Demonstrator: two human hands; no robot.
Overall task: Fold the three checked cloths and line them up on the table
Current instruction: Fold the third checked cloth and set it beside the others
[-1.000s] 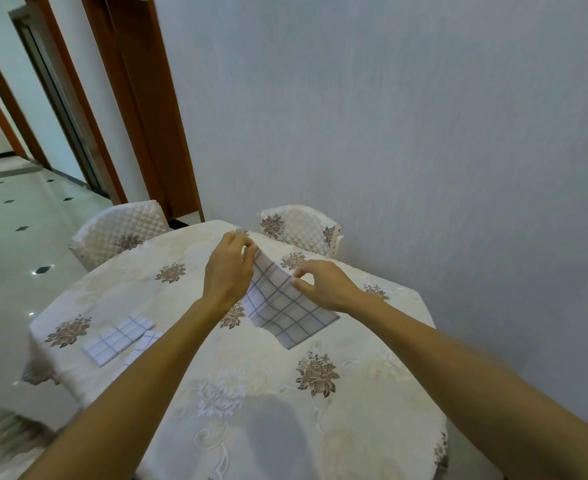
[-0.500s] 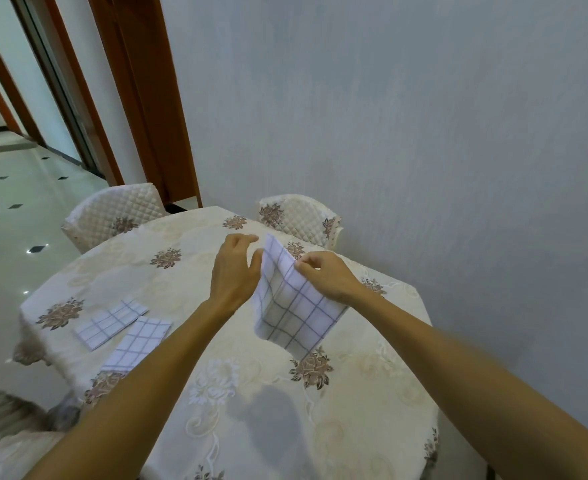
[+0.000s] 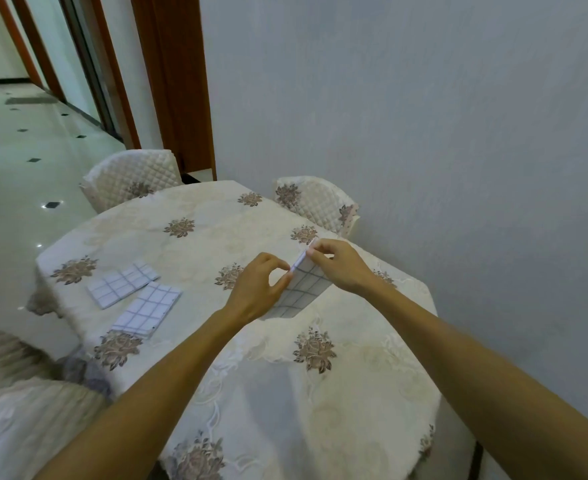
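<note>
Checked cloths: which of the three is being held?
The middle cloth, pinched by the left hand and right hand. The far folded cloth and near folded cloth lie flat, untouched, further left.

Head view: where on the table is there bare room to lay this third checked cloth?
Bare tablecloth lies between the near folded cloth and the left hand pinching the checked cloth, and more across the near side. The far part, toward the quilted chair, is free too. Crowded: the left edge, where the far folded cloth nearly touches the near one.
</note>
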